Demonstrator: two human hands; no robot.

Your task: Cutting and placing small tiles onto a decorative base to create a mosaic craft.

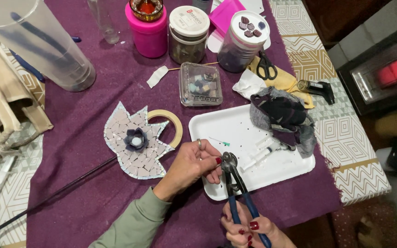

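Observation:
My right hand (pixel 246 228) grips the blue handles of wheeled tile nippers (pixel 232 177), jaws pointing up over the near edge of a white foam tray (pixel 235 126). My left hand (pixel 197 163), with a ring and red nails, pinches something small at the jaws; the piece itself is hidden by my fingers. Just left lies a tulip-shaped mosaic (pixel 136 140) of pale tiles with a dark flower at its middle, resting on a purple cloth (pixel 111 89). A roll of tape (pixel 173 121) peeks out behind it.
On the tray lie syringes (pixel 263 151) and a dark rag (pixel 283 117). Behind stand a clear box of tile pieces (pixel 201 84), a pink jar (pixel 149 32), two lidded jars (pixel 188 34), scissors (pixel 266 66) and a big clear container (pixel 37 41). A heater (pixel 384 73) glows at right.

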